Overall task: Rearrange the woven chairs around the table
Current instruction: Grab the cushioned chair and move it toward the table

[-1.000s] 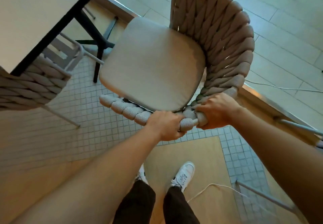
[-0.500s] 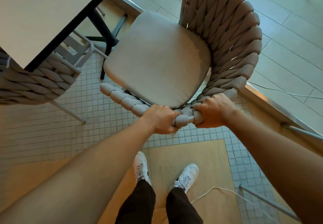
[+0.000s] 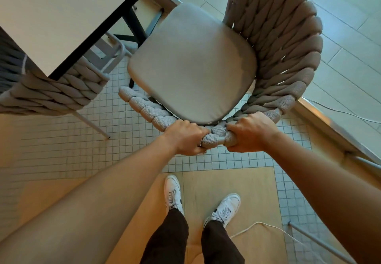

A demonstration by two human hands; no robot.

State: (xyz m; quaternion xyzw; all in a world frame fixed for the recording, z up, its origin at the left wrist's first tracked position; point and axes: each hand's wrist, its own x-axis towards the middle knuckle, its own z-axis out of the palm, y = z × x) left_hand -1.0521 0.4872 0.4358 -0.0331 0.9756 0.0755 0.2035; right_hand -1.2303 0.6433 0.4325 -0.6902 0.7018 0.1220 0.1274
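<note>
We are gripping the rope-wrapped rim of the grey woven chair with the beige seat cushion (image 3: 191, 63), our left hand (image 3: 183, 138) and right hand (image 3: 250, 132) clamped on it close together at the centre of the frame. Compared with a moment ago, the chair is sitting closer to the pale bench with the black edge (image 3: 61, 16) in the upper left, so we are probably bringing it into place. A second grey woven chair (image 3: 55, 92) is tucked under that bench. The floor is changing from small white mosaic tiles (image 3: 51, 146) to light wood (image 3: 226, 185), with a white cable (image 3: 266, 225) in the lower right.
</note>
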